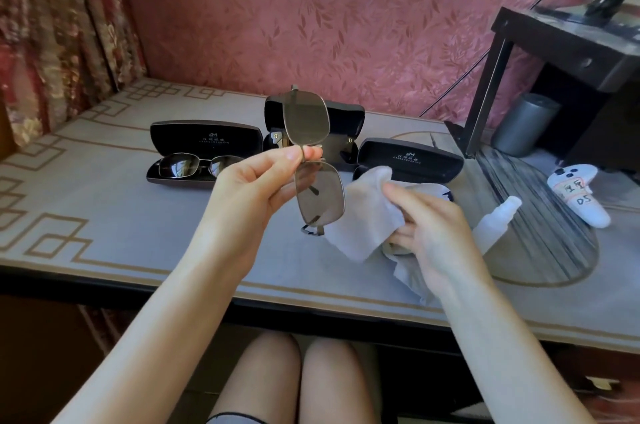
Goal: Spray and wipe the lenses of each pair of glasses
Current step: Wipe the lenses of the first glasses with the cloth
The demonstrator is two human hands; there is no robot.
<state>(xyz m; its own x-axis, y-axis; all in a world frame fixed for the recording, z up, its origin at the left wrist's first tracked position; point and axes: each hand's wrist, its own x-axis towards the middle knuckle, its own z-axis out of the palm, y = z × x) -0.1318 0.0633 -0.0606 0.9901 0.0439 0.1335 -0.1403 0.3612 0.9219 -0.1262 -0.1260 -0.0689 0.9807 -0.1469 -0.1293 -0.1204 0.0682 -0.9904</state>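
My left hand (258,181) pinches a pair of tinted metal-framed glasses (320,195) at the bridge and holds them upright above the table, one lens over the other. Just right of the lower lens, my right hand (429,226) grips a white cloth (367,216), which hangs close to the frame. A second pair of dark glasses (197,165) lies in an open black case (204,153) at the left. The clear spray bottle (495,219) lies on the table right of my right hand.
Two more open black cases (349,119) (415,160) stand behind the held glasses. A round fan (540,216) lies at the right with a white controller (581,195) beyond it. A grey cylinder (523,124) stands under a dark stand (554,39). The table's front edge (207,288) is near my knees.
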